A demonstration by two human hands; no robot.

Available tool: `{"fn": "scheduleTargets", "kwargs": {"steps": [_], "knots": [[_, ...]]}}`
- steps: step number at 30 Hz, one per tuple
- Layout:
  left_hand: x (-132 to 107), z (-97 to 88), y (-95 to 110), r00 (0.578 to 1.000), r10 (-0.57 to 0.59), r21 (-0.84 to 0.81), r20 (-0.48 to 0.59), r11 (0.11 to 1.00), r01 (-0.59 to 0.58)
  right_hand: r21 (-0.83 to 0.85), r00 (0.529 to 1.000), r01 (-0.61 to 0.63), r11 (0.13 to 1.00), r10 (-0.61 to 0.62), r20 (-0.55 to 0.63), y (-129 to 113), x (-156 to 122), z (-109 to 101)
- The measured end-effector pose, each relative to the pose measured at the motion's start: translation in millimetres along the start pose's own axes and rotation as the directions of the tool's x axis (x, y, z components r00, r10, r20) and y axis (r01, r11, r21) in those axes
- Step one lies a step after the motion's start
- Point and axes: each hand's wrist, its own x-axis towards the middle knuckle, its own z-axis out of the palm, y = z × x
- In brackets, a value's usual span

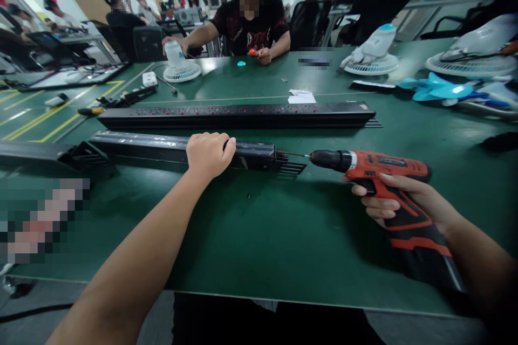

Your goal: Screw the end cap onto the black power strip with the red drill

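My left hand (210,156) is closed over the top of a long black bar-shaped housing (149,145) that lies across the table. Several thin dark prongs stick out of the housing's right end. In my right hand (408,199) is a red and black cordless drill (388,167), held by its grip with the chuck facing left. Its long thin bit (293,153) reaches to the housing's right end; whether the tip touches a screw there is hidden. Just behind lies a second black bar (243,116) with a row of small red dots.
Part of another black bar (32,155) lies at the left. Across the green table (283,248) a person (251,27) holds a white fan (176,62) and a small orange object. More fan parts (372,54) and blue fan blades (437,86) lie at the right, with white paper (301,97) midway.
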Motion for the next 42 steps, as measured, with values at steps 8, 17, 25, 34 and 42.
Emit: {"fn": "scheduleTargets", "kwargs": {"steps": [8,17,25,34,42], "knots": [[0.0,-1.2,1.8,1.0,-0.015,-0.007,0.011,1.0,0.016,0.097,0.999,-0.046,0.994,0.047,-0.008,0.0,-1.0,0.9],[0.0,-0.2,0.3,1.0,-0.005,0.002,-0.003,1.0,0.005,0.164,0.998,-0.057,0.985,0.06,-0.011,-0.3,-1.1,2.1],[0.2,-2.5,2.9,1.0,-0.008,0.008,0.007,1.0,0.008,0.129,0.999,-0.049,0.99,0.051,-0.013,0.3,0.8,-1.9],[0.1,1.6,-0.5,1.0,0.007,0.011,-0.023,1.0,-0.006,0.102,0.999,0.025,0.994,-0.02,-0.049,0.8,0.2,1.2],[-0.2,2.0,0.1,0.999,0.008,0.006,-0.035,1.0,-0.007,0.126,0.996,0.03,0.992,-0.02,-0.081,0.7,-0.9,1.0]]}}
